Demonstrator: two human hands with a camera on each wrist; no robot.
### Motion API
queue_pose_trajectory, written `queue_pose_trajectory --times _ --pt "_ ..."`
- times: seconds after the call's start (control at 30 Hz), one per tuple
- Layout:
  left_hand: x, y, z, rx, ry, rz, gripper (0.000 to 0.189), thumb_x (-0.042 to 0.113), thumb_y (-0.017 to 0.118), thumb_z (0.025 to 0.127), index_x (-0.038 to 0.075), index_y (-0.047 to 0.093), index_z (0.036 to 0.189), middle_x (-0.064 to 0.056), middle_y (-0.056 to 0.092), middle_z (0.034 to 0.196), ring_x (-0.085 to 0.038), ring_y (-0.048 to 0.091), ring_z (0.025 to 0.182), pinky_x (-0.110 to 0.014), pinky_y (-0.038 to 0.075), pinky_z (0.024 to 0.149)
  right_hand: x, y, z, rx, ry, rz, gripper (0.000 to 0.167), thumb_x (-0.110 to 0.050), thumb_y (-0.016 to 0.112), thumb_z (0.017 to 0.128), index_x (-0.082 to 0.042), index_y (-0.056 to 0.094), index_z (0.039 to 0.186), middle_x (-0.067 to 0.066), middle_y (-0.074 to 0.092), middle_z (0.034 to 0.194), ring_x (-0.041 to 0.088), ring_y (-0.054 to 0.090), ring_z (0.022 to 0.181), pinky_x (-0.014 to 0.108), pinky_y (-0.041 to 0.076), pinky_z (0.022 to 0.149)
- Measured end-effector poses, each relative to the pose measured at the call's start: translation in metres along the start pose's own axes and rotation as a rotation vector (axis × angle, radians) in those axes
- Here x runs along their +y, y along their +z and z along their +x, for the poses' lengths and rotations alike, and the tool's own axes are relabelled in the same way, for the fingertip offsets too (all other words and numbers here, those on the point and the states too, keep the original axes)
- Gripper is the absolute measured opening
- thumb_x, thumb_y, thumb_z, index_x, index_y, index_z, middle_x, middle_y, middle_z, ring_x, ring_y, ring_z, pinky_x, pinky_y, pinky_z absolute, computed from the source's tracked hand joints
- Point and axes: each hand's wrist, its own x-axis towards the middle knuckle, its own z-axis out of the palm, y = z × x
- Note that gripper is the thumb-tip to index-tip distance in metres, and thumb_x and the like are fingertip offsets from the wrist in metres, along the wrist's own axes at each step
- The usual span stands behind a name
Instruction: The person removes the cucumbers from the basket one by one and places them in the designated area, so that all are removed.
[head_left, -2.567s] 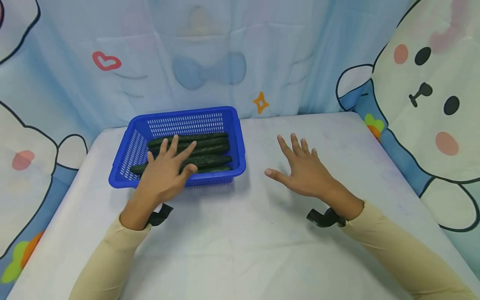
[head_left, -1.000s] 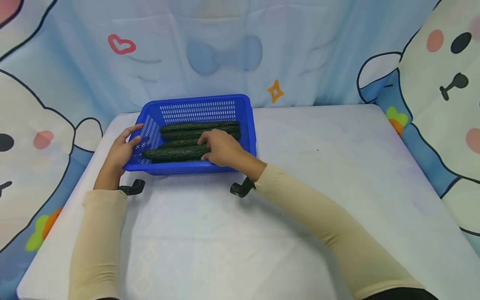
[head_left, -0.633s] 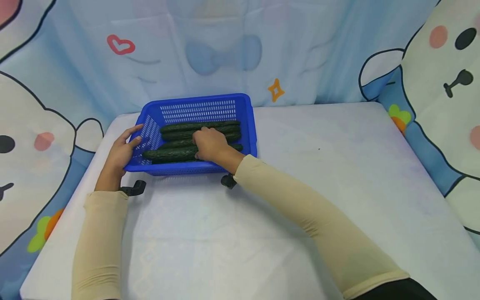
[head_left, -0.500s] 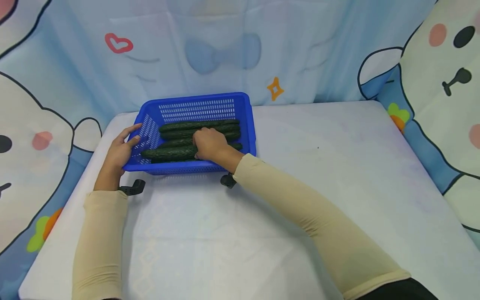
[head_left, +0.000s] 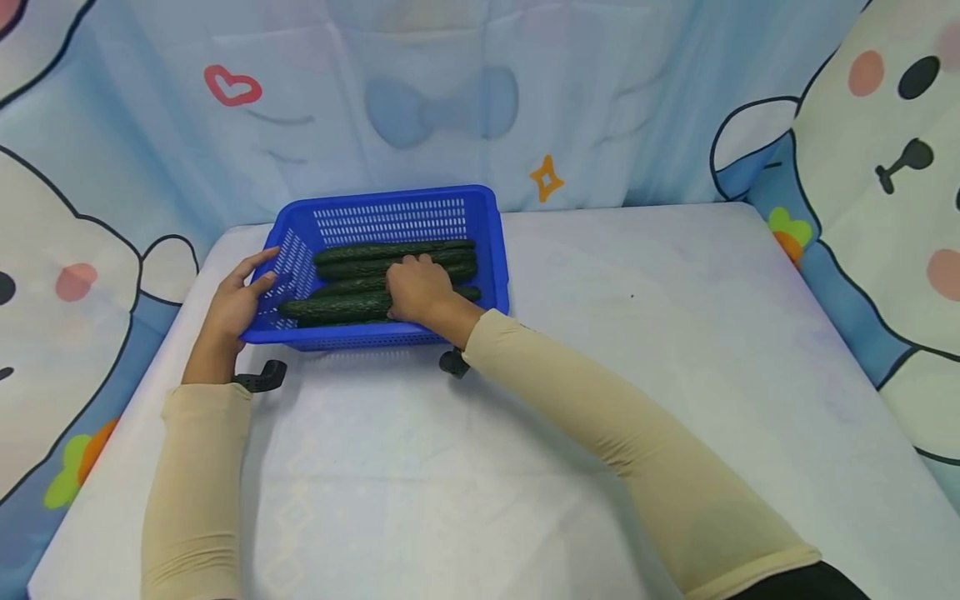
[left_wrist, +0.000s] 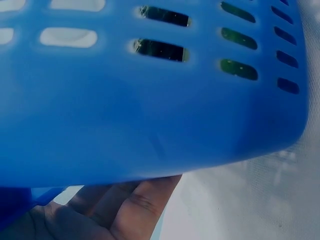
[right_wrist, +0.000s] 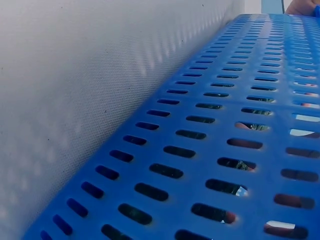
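Left hand (head_left: 231, 307) pinches blue basket (head_left: 337, 336) at rim | Right hand (head_left: 418, 290) curls over cucumber (head_left: 341, 307), fingertips hidden | Other cucumbers (head_left: 397, 250) beyond those fingers, none lifted out

The basket (head_left: 360, 336) sits on the table (head_left: 465, 483), left of centre towards the far edge, before the curtain (head_left: 435, 100). Cucumbers (head_left: 337, 307) lie in it (side by side, running left to right). The left hand (head_left: 231, 304) is at its left end, the right hand (head_left: 420, 292) over the nearer cucumbers.
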Motion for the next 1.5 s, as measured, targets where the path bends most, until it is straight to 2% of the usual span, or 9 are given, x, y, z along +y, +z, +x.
queue_pose_trajectory --times 0.3,0.53,0.77,1.13,1.33,1.4,1.5 --pt "0.0009 0.0014 0.0006 -0.003 -0.010 -0.025 0.046 0.035 0.039 0.106 0.039 0.036 0.151 -0.016 0.023 0.163 -0.046 0.033 0.144 -0.066 0.033 0.109 0.0005 -0.0015 0.0008 -0.052 -0.013 -0.034 0.032 -0.038 0.065 0.095 -0.022 0.067 0.122 0.005 0.059 0.131 0.027 0.051 0.122 0.042 0.046 0.103" --pt "-0.0012 0.0008 0.0007 0.001 -0.010 -0.028 0.045 0.033 0.039 0.106 0.039 0.036 0.151 -0.016 0.023 0.163 -0.046 0.032 0.144 -0.067 0.032 0.110 0.0004 0.0007 0.0037 -0.093 -0.027 -0.038 0.023 -0.036 0.059 0.099 -0.017 0.067 0.107 0.012 0.052 0.139 0.033 0.046 0.130 0.049 0.037 0.112" --pt "-0.0017 0.0010 0.0007 -0.001 -0.007 -0.026 0.046 0.034 0.039 0.106 0.039 0.036 0.151 -0.016 0.022 0.163 -0.046 0.032 0.144 -0.067 0.032 0.109 0.0008 0.0018 0.0037 -0.096 -0.043 -0.056 0.022 -0.035 0.057 0.100 -0.016 0.065 0.106 0.011 0.051 0.139 0.033 0.044 0.130 0.048 0.037 0.110" --pt "-0.0018 -0.0006 -0.0003 0.003 -0.006 -0.036 0.046 0.034 0.040 0.106 0.038 0.037 0.151 -0.017 0.023 0.163 -0.047 0.032 0.144 -0.067 0.032 0.109 0.0009 0.0009 0.0046 -0.086 -0.052 -0.060 0.038 -0.034 0.052 0.102 -0.010 0.056 0.131 0.012 0.053 0.139 0.033 0.045 0.130 0.048 0.036 0.110" --pt "-0.0040 -0.0005 0.0017 -0.002 0.003 -0.048 0.046 0.033 0.039 0.106 0.036 0.035 0.152 -0.016 0.023 0.163 -0.045 0.033 0.144 -0.064 0.033 0.111 0.0005 0.0003 0.0016 -0.028 -0.046 -0.067 0.046 -0.032 0.054 0.101 -0.006 0.049 0.138 0.008 0.065 0.123 0.029 0.055 0.120 0.047 0.039 0.105" --pt "-0.0043 -0.0001 0.0023 -0.001 0.004 -0.048 0.046 0.033 0.039 0.106 0.036 0.035 0.152 -0.016 0.024 0.163 -0.044 0.034 0.144 -0.063 0.034 0.111 0.0008 0.0004 0.0004 -0.010 -0.040 -0.051 0.041 -0.031 0.055 0.101 -0.007 0.050 0.134 0.006 0.067 0.115 0.028 0.058 0.113 0.047 0.039 0.102" --pt "-0.0042 0.0001 0.0025 0.002 0.005 -0.040 0.046 0.033 0.039 0.106 0.036 0.035 0.152 -0.016 0.024 0.163 -0.044 0.034 0.144 -0.063 0.034 0.111 0.0016 0.0007 -0.0005 0.014 -0.044 -0.030 0.036 -0.030 0.055 0.101 -0.009 0.051 0.130 0.005 0.066 0.113 0.026 0.059 0.108 0.046 0.037 0.097"
